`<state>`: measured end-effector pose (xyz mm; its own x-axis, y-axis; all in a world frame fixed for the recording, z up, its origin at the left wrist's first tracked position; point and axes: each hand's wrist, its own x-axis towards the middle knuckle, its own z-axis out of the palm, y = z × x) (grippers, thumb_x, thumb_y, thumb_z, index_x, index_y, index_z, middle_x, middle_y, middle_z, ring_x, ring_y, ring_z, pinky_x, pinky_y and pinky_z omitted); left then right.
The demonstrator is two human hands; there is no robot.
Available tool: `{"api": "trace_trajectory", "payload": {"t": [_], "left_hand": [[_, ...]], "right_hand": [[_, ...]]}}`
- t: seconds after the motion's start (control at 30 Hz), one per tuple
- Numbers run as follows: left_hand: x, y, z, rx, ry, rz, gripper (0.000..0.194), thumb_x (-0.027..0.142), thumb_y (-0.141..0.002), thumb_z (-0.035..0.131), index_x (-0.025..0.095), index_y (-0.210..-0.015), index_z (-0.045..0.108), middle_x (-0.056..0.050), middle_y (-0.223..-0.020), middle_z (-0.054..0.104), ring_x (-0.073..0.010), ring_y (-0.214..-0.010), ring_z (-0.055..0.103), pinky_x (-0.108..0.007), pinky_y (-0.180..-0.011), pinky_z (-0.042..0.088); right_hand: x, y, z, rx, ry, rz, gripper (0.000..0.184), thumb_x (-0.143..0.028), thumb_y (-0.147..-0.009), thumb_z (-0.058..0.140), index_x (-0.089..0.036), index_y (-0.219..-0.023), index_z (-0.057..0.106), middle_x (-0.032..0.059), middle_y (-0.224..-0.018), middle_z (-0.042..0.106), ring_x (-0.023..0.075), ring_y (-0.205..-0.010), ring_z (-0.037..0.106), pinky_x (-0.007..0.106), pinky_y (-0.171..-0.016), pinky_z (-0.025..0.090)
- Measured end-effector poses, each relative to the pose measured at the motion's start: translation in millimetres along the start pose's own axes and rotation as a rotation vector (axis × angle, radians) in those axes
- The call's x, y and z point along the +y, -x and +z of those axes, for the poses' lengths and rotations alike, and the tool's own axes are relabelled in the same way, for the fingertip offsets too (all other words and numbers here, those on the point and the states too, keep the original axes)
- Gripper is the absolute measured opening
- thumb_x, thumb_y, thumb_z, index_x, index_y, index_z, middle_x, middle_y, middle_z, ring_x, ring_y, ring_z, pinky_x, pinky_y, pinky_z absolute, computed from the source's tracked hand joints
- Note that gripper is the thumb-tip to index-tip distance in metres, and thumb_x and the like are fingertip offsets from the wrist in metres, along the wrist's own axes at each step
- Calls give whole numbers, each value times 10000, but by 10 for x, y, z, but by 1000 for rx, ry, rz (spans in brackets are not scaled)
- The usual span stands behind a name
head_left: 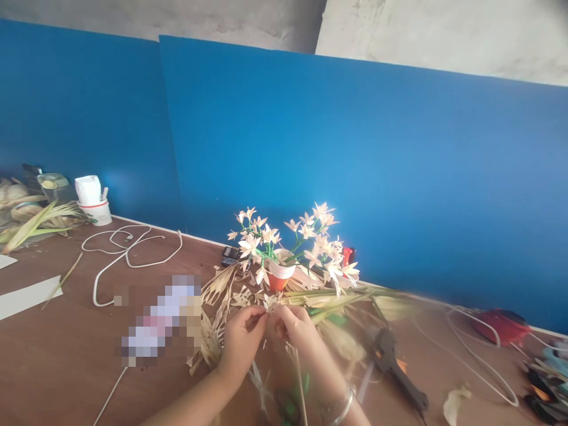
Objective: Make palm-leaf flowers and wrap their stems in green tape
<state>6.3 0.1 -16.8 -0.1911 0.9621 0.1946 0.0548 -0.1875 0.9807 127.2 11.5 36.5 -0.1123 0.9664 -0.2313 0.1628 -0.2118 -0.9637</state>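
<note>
My left hand (242, 340) and my right hand (295, 328) meet over the brown table (66, 355), fingers pinched together on a small pale leaf flower (270, 303) on a thin stick (300, 378). Both hands are closed on it. Just behind them stands an orange and white cup (280, 275) holding a bunch of cream leaf flowers (293, 239) on green stems. Dried palm leaf strips (222, 290) lie scattered around the hands.
A black glue gun (393, 364) lies to the right, with white cables (128, 251) on the left and right. A white cup (96, 210) and leaf bundles (31, 222) sit far left. Blue boards (355, 165) stand behind the table. A red object (503, 325) lies at the right.
</note>
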Motion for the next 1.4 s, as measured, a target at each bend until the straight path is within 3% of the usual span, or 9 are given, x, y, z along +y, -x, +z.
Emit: {"api": "trace_trajectory", "payload": {"t": [0.13, 0.43, 0.77, 1.0, 1.4], "left_hand": [[25, 10, -9, -15, -21, 10, 138, 288, -737, 583, 176, -763, 659, -53, -761, 708, -203, -724, 662, -308, -694, 528], [21, 11, -28, -6, -7, -31, 143, 299, -732, 592, 178, -772, 657, -44, -737, 707, -204, -706, 663, -297, -659, 530], [46, 19, -27, -22, -63, -2, 128, 267, -727, 569, 188, -761, 665, -38, -723, 703, -198, -672, 658, -297, -642, 528], [53, 31, -36, -29, -125, 85, 115, 245, -752, 558, 207, -728, 664, -23, -693, 674, -176, -642, 633, -265, -622, 509], [96, 27, -32, -25, -141, 115, 119, 244, -744, 561, 207, -699, 664, -27, -677, 668, -175, -624, 619, -260, -605, 497]], "right_hand": [[-25, 26, 10, -20, -37, -19, 287, -364, -729, 497, -158, -531, 524, -44, -387, 459, 61, -361, 341, 202, -392, 231], [-117, 117, -44, -124, -48, -59, 223, -313, -725, 551, -151, -572, 555, -29, -499, 531, 71, -451, 398, 199, -450, 288], [-46, 85, -22, -40, -60, -39, 199, -255, -729, 512, -154, -561, 541, -38, -456, 509, 66, -419, 377, 199, -432, 256], [-22, 86, -39, -56, -11, -69, 226, -251, -739, 506, -162, -530, 507, -33, -474, 497, 71, -440, 383, 203, -454, 283], [-4, 68, -46, -47, 8, -68, 217, -241, -729, 502, -164, -528, 522, -34, -468, 494, 77, -440, 396, 200, -462, 304]]}}
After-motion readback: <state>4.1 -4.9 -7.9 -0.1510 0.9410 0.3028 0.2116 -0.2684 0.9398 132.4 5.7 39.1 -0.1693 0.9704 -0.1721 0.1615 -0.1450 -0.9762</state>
